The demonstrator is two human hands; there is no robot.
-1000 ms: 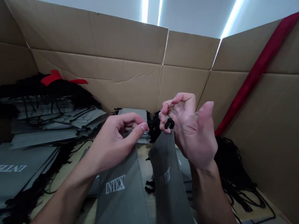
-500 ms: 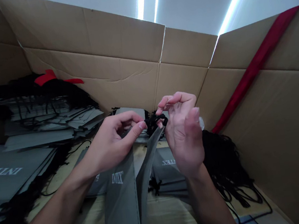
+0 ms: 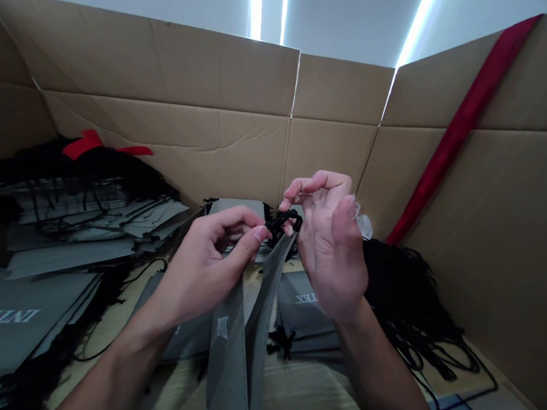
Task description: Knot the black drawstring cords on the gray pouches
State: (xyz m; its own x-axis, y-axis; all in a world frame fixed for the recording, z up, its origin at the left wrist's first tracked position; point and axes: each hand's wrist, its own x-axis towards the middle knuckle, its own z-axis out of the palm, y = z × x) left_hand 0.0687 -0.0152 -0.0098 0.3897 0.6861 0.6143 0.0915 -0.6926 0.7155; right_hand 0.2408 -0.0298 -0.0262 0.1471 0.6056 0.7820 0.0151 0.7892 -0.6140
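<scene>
Between my hands a grey drawstring bag (image 3: 229,365) with white lettering hangs down by its black cord (image 3: 283,219). My left hand (image 3: 210,260) pinches the cord between thumb and forefinger, near its bunched part. My right hand (image 3: 333,251) is turned palm towards me, thumb apart and fingers curled; the cord loops round its lower fingers, which are partly hidden. Under the hands more grey bags (image 3: 301,299) marked INTEX lie on the wooden table (image 3: 299,396).
Stacks of grey bags (image 3: 9,307) with black cords fill the left side. A red strip (image 3: 84,144) lies on the rear stack. To the right is a heap of black cords (image 3: 405,288). Cardboard walls (image 3: 222,124) enclose the table, with a dark red band (image 3: 465,126) slanting across.
My right hand has shifted slightly left, with the cord still round its fingers. The hanging bag has swung and turned, so its lettering appears narrower.
</scene>
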